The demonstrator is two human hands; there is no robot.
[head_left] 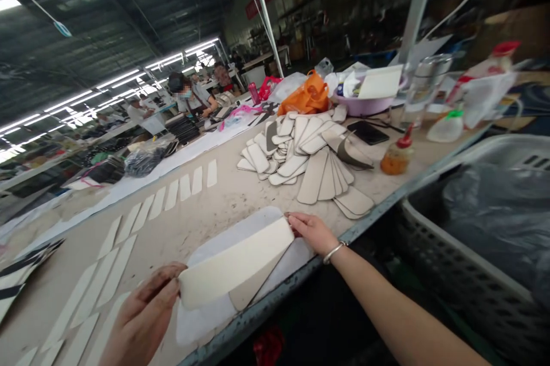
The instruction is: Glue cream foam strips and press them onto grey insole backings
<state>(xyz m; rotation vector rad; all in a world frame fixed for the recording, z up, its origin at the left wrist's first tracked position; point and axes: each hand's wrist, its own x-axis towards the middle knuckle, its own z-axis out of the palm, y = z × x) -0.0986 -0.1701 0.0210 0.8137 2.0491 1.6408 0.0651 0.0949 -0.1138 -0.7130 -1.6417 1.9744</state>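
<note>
A long cream strip with rounded corners (pixel 236 260) is stretched between my two hands. My left hand (pixel 148 309) pinches its near-left end, and my right hand (pixel 310 231) grips the far-right end between thumb and fingers. Beneath it, a grey-beige piece (pixel 262 279) of similar shape shows along one side, and I cannot tell whether it touches the strip. Under both lies a translucent white sheet (pixel 200 320) at the table's front edge. Several pale strips (pixel 103 274) lie in rows to the left. A heap of rounded pieces (pixel 296 148) spreads beyond my right hand.
An orange bag (pixel 306 95) and a purple basin (pixel 365 103) stand behind the heap. At the right are a phone (pixel 368 132), a bottle of amber liquid (pixel 396 157) and a grey plastic basket (pixel 464 263). Another person (pixel 193 99) works farther back.
</note>
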